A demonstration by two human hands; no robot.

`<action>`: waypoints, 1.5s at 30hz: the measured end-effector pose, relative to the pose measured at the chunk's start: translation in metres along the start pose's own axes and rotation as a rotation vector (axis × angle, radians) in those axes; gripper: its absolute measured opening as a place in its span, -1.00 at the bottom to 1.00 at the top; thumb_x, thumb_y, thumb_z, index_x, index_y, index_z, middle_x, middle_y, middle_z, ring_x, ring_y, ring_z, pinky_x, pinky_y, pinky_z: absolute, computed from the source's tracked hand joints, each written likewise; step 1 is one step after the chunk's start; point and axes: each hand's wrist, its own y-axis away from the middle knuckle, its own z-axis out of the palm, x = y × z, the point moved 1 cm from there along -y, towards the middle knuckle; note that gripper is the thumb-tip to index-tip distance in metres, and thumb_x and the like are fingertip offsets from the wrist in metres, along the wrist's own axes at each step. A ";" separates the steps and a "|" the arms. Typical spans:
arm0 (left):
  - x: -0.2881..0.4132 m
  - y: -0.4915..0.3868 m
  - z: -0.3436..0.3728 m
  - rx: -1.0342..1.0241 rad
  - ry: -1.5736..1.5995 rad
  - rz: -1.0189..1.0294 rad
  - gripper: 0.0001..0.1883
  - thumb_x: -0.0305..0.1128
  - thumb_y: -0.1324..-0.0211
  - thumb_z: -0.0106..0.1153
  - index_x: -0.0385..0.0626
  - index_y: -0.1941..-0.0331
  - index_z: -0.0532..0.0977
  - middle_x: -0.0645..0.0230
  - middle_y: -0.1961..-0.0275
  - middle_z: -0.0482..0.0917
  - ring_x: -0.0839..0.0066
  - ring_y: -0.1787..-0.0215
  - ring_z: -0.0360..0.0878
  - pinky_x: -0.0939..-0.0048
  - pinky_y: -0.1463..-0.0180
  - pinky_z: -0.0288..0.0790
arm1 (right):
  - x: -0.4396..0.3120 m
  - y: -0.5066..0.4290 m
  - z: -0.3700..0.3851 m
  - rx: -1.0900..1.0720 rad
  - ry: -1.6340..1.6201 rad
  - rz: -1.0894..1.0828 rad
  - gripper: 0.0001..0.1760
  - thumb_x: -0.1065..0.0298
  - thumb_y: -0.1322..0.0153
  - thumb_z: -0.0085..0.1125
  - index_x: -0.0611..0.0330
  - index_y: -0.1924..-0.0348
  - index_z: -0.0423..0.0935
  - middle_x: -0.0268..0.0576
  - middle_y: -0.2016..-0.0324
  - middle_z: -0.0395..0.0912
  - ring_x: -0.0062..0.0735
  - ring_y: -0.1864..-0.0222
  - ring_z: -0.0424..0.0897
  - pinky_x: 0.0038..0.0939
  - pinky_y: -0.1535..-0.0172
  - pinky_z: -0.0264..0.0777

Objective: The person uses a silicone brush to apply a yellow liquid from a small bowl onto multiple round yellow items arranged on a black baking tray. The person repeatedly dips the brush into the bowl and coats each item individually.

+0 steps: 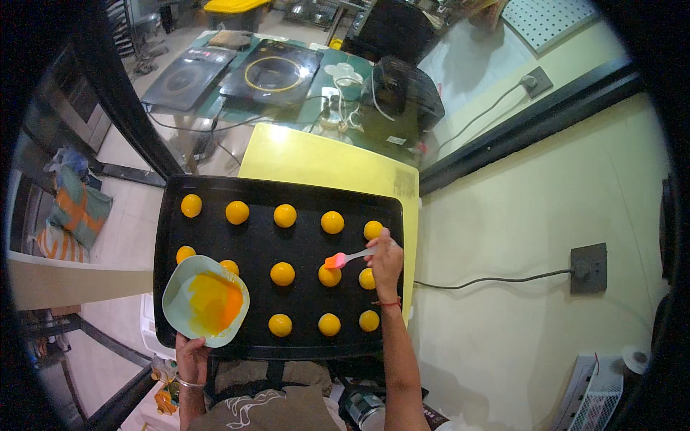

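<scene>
My right hand (385, 264) grips the pale handle of a silicone pastry brush (337, 261). The brush's pink-orange head touches the top of a round yellow dough ball (329, 276) in the middle row. My left hand (192, 356) holds a pale green bowl (175, 301) by its near edge, over the left part of a black baking tray (248, 350). Orange-yellow egg wash (215, 304) lies in the bowl, smeared up its side. Several glossy dough balls (284, 215) stand in rows on the tray. The bowl partly covers two of them and hides the tray beneath it.
The tray rests partly over a yellow board or tabletop (329, 159). Beyond are two induction cooktops (275, 73), a black appliance (401, 91) and loose cables. A pale wall with a black socket (588, 268) and its cord stands at the right. Cushions (81, 207) lie far left.
</scene>
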 end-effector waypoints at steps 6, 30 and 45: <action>0.001 0.001 -0.003 0.041 -0.021 -0.001 -0.36 -0.57 0.16 0.08 -0.14 -0.13 0.20 0.24 -0.05 0.42 0.34 -0.04 0.46 0.31 -0.02 0.43 | -0.010 -0.019 -0.004 0.123 0.473 -0.162 -0.36 -0.06 -0.45 -0.17 0.27 0.71 0.51 -0.08 0.81 0.45 -0.11 0.72 0.48 -0.20 0.59 0.29; -0.021 -0.021 0.061 -0.162 -0.173 -0.114 -0.33 -0.60 0.19 0.09 -0.15 -0.15 0.21 0.30 -0.05 0.41 0.44 0.01 0.42 0.46 0.01 0.35 | -0.112 0.092 0.010 -0.255 0.018 -0.639 -0.62 0.18 -0.44 -0.07 0.24 0.55 0.48 -0.18 0.65 0.48 -0.34 0.65 0.46 -0.44 0.58 0.30; -0.027 -0.025 0.068 -0.201 -0.172 -0.108 -0.34 -0.63 0.13 0.04 -0.06 -0.18 0.18 0.41 0.11 0.44 0.61 0.26 0.43 0.61 0.26 0.34 | -0.122 0.100 -0.001 -0.180 -0.007 -0.694 -0.41 0.03 -0.52 -0.32 0.22 0.61 0.47 -0.24 0.69 0.49 -0.58 0.74 0.44 -0.59 0.66 0.29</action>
